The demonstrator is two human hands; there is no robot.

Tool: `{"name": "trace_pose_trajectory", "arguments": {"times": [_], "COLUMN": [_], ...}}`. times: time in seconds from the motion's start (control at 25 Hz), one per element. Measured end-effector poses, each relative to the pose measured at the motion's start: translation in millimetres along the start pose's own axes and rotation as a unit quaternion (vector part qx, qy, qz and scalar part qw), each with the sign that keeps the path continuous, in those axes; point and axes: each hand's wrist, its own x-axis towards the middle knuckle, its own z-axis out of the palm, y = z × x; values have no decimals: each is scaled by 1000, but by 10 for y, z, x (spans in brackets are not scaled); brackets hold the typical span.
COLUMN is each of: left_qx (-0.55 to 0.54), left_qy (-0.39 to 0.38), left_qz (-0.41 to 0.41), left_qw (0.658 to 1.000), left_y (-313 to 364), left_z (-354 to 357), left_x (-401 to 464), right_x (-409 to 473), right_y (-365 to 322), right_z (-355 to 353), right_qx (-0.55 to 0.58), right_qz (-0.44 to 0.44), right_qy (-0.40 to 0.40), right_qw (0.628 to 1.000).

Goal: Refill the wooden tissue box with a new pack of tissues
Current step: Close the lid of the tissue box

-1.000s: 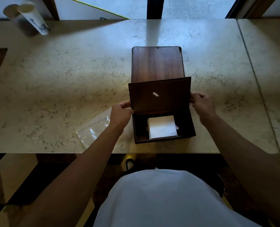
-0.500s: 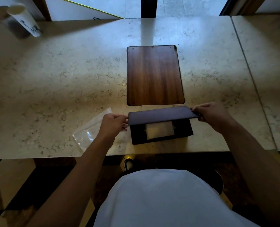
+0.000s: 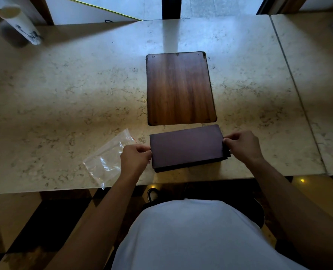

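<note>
Here my left hand (image 3: 135, 157) pinches the left edge of the wooden tissue box (image 3: 188, 148), and my right hand (image 3: 242, 146) pinches its right edge, fingers curled closed on the wood. The box lies on the marble bench (image 3: 64, 98) close to the near edge, with a broad dark face turned up, so I cannot see inside it or any tissues. Just beyond the box, apart from it by a thin strip of marble, lies a flat wooden panel (image 3: 181, 88) with rounded corners. Left of the box, partly under my left wrist, lies a clear plastic bag (image 3: 107, 160). Far off to the box's left, at the back of the bench, stands a white paper cup (image 3: 20, 25), blurred.
</note>
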Motion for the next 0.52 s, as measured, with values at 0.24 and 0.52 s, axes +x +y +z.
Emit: {"name": "trace_pose_trajectory", "arguments": {"times": [0.24,0.52], "left_qx": [2,-37], "left_qy": [35,-1], "left_qz": [-21,-56], "left_qw": [999,998], "left_y": [-46,-131], "left_z": [102,141], "left_x": [-19,57], "right_x": [-32,38], "right_y": [-37,30], "right_z": [59,67], "right_qx": [-107,-115], "right_qz": [-41,-36], "right_qy": [0,-15], "right_qw": [993,993]}}
